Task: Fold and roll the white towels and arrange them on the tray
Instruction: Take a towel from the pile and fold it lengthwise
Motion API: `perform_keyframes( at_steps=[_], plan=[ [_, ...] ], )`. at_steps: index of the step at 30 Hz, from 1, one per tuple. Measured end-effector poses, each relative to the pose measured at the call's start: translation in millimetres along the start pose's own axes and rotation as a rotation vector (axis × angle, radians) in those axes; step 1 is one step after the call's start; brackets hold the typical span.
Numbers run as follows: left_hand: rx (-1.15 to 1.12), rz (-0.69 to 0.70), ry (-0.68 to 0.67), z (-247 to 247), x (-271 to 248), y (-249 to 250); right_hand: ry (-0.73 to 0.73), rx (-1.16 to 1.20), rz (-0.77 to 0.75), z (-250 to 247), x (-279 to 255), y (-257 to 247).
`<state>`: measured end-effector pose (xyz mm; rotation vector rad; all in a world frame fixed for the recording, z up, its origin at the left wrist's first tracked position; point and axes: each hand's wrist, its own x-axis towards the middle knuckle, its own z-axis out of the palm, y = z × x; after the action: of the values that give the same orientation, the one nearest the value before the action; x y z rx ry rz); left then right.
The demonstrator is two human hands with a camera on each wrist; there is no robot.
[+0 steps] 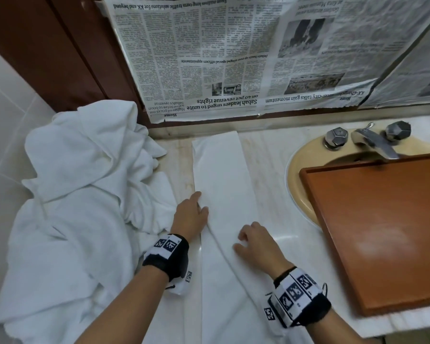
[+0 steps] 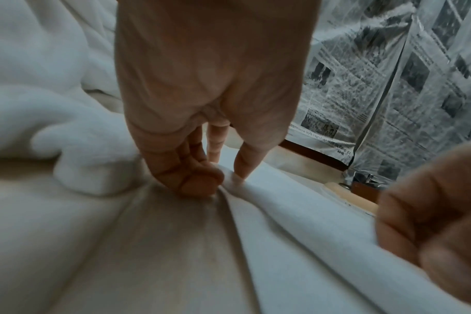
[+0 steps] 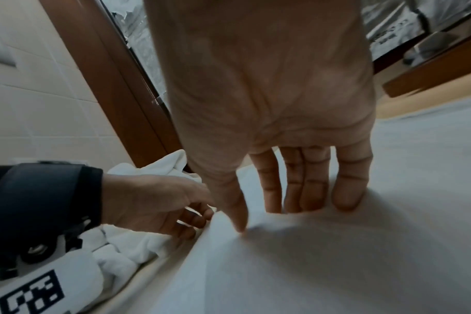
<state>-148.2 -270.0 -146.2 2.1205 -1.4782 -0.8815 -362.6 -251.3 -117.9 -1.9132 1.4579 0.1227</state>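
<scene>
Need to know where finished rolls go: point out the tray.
In the head view the wooden tray sits at the right, resting over the sink below the faucet, right of the folded towel under both hands.

Left hand [image 1: 190,216] lies low, its fingers [image 2: 199,180] curled and pinching against the thumb; right hand [image 1: 256,240] sits just beside it, palm down, fingers [image 3: 346,191] nearly straight and pressing, both wrists banded
</scene>
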Motion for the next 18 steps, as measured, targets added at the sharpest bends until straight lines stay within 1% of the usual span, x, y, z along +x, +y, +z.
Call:
perform_keyframes(
  at_steps=[3, 5, 8, 12, 15, 18],
  plan=[
    [0.035, 0.018, -0.014, 2.8, -13.6, 7.4, -0.007, -0.005, 0.029, 2.7, -11.9, -0.5],
    [0.026, -0.002, -0.002, 5.4, -24.9, 13.1, 0.005, 0.029, 0.027, 0.2, -18.9, -6.5],
    [-0.015, -0.053, 0.017, 11.1, -36.2, 19.4, 0.031, 0.088, -0.066, -0.8, -33.7, -18.3],
    [0.0, -0.052, 0.012, 14.3, -41.4, 13.5, -0.002, 0.105, -0.192, 11.3, -61.3, -28.9],
    [-0.071, -0.039, -0.016, 6.3, -50.0, 5.5, -0.01, 0.04, -0.223, 27.1, -80.5, -34.7],
    [-0.095, -0.022, -0.008, 1.4, -59.4, 1.7, 0.009, 0.031, -0.232, 46.5, -99.2, -39.4]
  ],
)
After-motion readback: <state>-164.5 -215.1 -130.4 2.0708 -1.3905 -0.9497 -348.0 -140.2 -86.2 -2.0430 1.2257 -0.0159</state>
